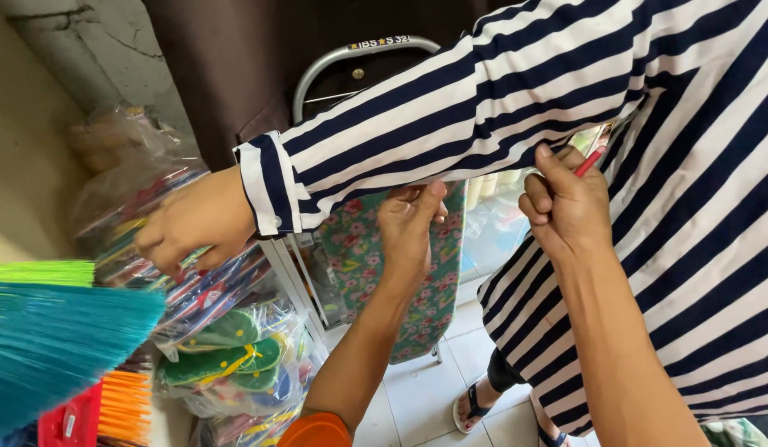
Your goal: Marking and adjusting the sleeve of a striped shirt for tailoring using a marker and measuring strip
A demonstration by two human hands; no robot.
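Cramped shop corner, white tiled floor point(417, 389). Clear bags of sandals point(235, 348) stacked left. Left hand point(410, 228) pinches striped sleeve point(450, 108) underside; right hand point(566, 207) clenched round red pen point(591, 160) beside it. Co-worker's hand point(193, 219) rests on bags.

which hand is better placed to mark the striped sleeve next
Likely the right hand: it already grips the red pencil beside the striped sleeve, while the left hand pinches the fabric's underside.

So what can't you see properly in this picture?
- Red pen, head view: mostly hidden inside the right hand.
- Ironing board: its top is behind the striped sleeve.
- Left hand: fingertips tucked under the sleeve.
- Other person: cut off by the top and right edges.
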